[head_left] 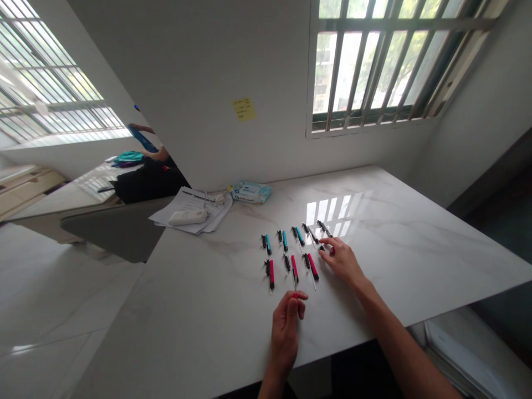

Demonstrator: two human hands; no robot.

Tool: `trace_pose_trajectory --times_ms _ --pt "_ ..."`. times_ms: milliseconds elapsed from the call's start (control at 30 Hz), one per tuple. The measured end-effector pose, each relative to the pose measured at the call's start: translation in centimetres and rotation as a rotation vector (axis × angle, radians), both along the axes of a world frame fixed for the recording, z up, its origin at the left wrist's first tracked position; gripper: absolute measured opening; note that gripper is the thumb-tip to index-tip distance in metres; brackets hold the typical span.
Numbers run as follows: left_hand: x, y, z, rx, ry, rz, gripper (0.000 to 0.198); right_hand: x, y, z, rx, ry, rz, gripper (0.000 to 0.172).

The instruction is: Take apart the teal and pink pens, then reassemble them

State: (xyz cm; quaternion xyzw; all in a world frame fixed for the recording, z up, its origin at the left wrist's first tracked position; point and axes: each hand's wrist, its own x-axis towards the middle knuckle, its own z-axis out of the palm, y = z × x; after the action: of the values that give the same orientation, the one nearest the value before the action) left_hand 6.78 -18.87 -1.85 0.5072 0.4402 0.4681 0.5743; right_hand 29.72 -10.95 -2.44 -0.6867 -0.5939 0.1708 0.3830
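Near the front edge of the table, my left hand (285, 327) is closed around a small red pen part (295, 296), with a thin tip pointing away from me. My right hand (341, 259) is to the right of the rows, thumb and forefinger on either side of a small black pen part (321, 248). Pens lie taken apart in two rows. The far row has several blue barrels (285, 240) and silver barrels (312, 234); the near row has red barrels (313, 267). Black clip pieces (287, 262) and thin white refills (312, 280) lie beside them.
The white marbled table (216, 310) meets a wall with a yellow note (244, 109). At the back left are papers (218, 217), a white device (188, 216) and a wipes pack (251, 192). Another person's arm (155, 154) shows beyond the grey partition.
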Motion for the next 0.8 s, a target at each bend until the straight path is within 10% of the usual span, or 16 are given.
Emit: trace_pose_trajectory --times_ms 800 --pt "0.06 0.03 0.59 -0.034 -0.006 -0.005 0.054 -0.84 0.18 0.31 0.001 -0.034 0.019 0.019"
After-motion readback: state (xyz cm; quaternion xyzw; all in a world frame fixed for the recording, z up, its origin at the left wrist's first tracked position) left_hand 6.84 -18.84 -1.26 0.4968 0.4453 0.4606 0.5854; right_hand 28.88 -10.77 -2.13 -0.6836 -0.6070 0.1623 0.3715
